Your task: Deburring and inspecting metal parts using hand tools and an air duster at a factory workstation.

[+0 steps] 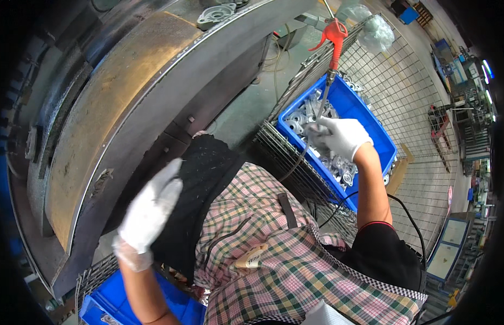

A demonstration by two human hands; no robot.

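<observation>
My right hand, in a white glove, is over a blue bin full of grey metal castings. Its fingers are closed on one casting, which is blurred. My left hand, gloved in white too, is in the air above my dark-covered lap, beside the curved edge of a metal worktable. The fingers of that hand stretch out, slightly smeared, with nothing in them. A red air blow gun hangs over the bin's far end, its hose running down past my right hand.
The bin sits in a wire mesh cage at my right, with clear plastic bags on its far rim. Another blue bin stands at lower left. A flanged casting lies on the worktable's far end. A black cable loops near my right arm.
</observation>
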